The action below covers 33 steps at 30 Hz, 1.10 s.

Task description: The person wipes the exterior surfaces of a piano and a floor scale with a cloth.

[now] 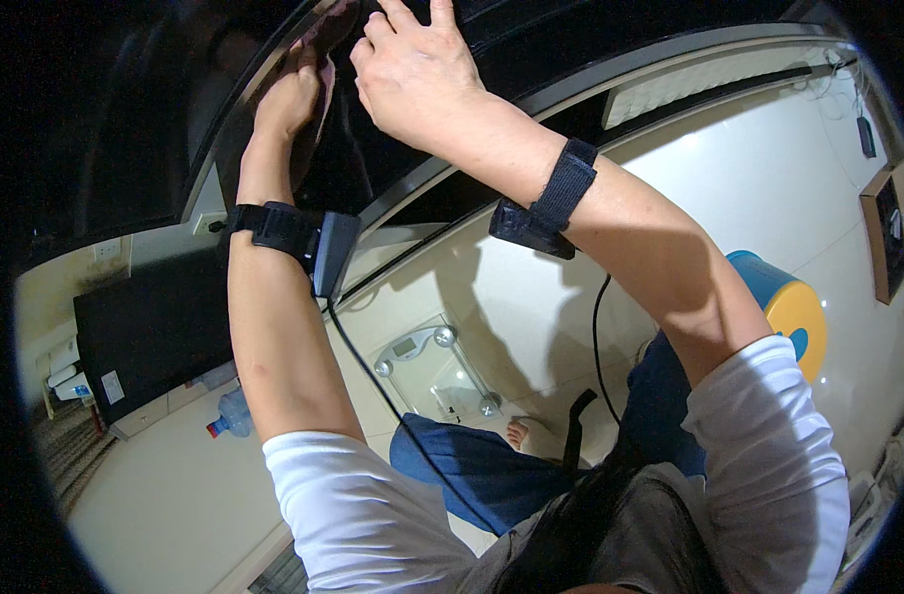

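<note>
At the top, my left hand (pixel 291 97) reaches up beside the silver edge (pixel 224 134) of a large glossy black panel. Its fingers are bent together against a dark pinkish strip (pixel 327 87); I cannot tell whether that is cloth or a reflection. Further right, my right hand (pixel 412 74) lies over the black surface (pixel 511 54) with its fingers apart, the fingertips partly cut off by the picture's upper edge. Nothing shows in it. Each forearm wears a black strap with a small dark box, and a cable hangs from each.
Below on the pale floor lie a glass scale (pixel 434 371) and a blue-tinted plastic bottle (pixel 236 411). A yellow and blue stool (pixel 803 322) stands right. A black flat panel (pixel 160 317) is at left, a brown box (pixel 882 233) at far right, with cables (pixel 833 79) above it.
</note>
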Each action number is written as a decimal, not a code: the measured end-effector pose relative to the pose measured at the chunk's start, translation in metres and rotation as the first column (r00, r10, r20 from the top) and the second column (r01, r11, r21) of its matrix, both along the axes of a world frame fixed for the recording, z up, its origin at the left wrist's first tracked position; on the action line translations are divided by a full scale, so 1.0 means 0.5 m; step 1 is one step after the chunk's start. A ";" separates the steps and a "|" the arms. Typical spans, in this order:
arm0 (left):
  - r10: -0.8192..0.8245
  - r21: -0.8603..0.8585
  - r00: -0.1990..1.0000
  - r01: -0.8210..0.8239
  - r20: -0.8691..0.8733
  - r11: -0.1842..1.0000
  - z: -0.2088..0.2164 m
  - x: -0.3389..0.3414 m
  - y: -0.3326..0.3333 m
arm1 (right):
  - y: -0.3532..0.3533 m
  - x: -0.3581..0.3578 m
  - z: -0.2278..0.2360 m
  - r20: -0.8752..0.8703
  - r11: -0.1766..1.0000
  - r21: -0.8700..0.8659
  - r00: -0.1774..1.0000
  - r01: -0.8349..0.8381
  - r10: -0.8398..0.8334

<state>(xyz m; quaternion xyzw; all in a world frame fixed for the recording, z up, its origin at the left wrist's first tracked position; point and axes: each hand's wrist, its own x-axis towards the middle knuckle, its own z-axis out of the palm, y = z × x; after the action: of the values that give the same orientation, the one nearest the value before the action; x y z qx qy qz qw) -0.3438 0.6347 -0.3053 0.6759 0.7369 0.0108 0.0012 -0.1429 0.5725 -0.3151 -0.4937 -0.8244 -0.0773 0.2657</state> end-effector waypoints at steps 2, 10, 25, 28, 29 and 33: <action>-0.061 -0.126 0.985 0.040 -0.161 0.991 0.014 -0.064 -0.004 | -0.007 -0.006 0.000 -0.011 1.000 0.029 1.000 -0.009 0.009; 0.122 -0.143 0.981 -0.144 -0.152 0.979 -0.005 -0.177 -0.048 | -0.008 0.003 -0.005 -0.035 0.999 0.034 0.998 -0.041 0.043; 0.352 -0.118 0.936 -0.347 0.023 0.930 0.002 -0.231 -0.069 | -0.005 0.003 -0.011 0.009 1.000 -0.016 1.000 0.010 -0.010; 0.260 -0.107 0.962 -0.250 0.089 0.962 0.015 -0.206 -0.075 | -0.013 -0.010 -0.006 -0.007 1.000 0.003 1.000 -0.008 0.008; 0.207 -0.083 0.970 -0.197 0.129 0.977 0.016 -0.177 -0.072 | -0.009 -0.008 -0.012 -0.017 0.999 0.038 1.000 0.002 -0.002; -0.013 0.008 0.957 0.012 0.290 1.000 0.022 -0.043 -0.061 | 0.000 0.003 -0.029 -0.089 0.991 0.129 0.996 0.029 -0.018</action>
<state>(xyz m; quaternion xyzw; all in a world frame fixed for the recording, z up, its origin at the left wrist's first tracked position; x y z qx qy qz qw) -0.3655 0.6040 -0.2944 0.6716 0.7244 0.1124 0.1072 -0.1412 0.5726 -0.3294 -0.4880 -0.7993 -0.1123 0.3322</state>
